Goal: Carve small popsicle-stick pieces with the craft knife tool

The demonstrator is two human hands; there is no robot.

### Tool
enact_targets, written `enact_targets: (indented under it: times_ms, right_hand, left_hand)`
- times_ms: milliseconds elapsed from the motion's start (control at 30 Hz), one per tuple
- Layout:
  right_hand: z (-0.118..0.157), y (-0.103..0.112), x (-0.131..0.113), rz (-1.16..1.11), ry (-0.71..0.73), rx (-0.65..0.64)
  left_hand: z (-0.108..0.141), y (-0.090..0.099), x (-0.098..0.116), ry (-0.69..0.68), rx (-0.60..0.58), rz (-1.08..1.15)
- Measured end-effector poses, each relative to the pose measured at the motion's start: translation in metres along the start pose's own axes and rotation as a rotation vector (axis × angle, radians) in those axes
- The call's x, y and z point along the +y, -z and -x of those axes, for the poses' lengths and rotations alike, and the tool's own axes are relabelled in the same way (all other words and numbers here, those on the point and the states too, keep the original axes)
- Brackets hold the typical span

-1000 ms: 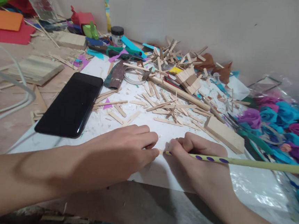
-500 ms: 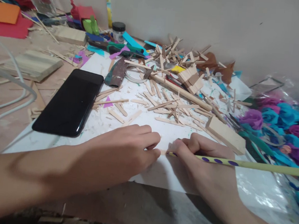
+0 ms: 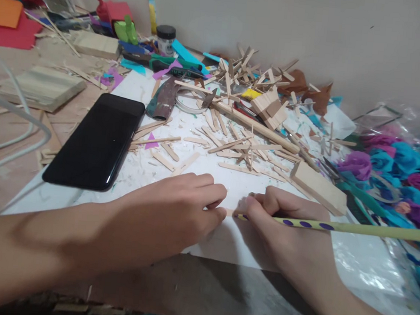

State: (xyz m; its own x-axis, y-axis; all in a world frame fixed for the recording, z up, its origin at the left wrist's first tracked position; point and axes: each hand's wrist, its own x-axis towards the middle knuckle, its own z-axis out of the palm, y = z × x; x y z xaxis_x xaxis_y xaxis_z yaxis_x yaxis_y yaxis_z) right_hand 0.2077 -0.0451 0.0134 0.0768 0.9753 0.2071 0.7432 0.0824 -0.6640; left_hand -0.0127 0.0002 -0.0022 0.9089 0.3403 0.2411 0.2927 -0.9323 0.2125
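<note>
A yellow pencil (image 3: pixel 369 230) with dark purple spots is gripped in my right hand (image 3: pixel 294 245), its shaft pointing out to the right. The pencil's front end meets a short pale craft stick (image 3: pixel 229 212) in the gap between my hands. The fingers of my left hand (image 3: pixel 191 207) are closed on the other end of that stick, hiding most of it. Both hands rest low over a white sheet (image 3: pixel 224 249) near the table's front edge.
A black phone (image 3: pixel 95 142) lies left of the sheet. Beyond my hands are scattered craft sticks (image 3: pixel 247 148), a hammer (image 3: pixel 256 127), and a wooden block (image 3: pixel 317 186). Crepe-paper flowers (image 3: pixel 396 164) crowd the right side; white cables (image 3: pixel 32 127) loop at the left.
The camera view has shifted very slightly. Both hands, the pencil and the craft stick keep practically the same positions and grips.
</note>
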Motion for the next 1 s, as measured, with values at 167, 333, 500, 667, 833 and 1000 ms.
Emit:
enact_targets:
  times_ms: [167,333,500,667,833,1000]
  right_hand:
    - [-0.0004,0.0007,0.0015,0.003,0.004,0.007]
    - [-0.0016,0.0008,0.0003,-0.002,-0.005,0.009]
    - [-0.0006,0.0012,-0.0010,0.004,0.003,-0.001]
    - [-0.0006,0.0012,-0.0010,0.004,-0.003,0.047]
    - [-0.0010,0.0007,-0.0008,0.025,0.022,0.013]
    - [-0.0004,0.0004,-0.0013,0.012,0.017,0.009]
  left_hand:
    - [0.0015,0.0003,0.0005,-0.003,-0.005,-0.005]
    - [0.0012,-0.0011,-0.0002,-0.011,0.005,-0.018]
    - [-0.0002,-0.0007,0.0001,-0.012,-0.010,-0.027]
    - [-0.0001,0.0003,0.0006,-0.003,-0.001,-0.021]
    - [0.0010,0.0001,0.0011,-0.040,-0.005,-0.078]
    - [0.0007,-0.0008,0.0003,-0.051,-0.006,-0.079]
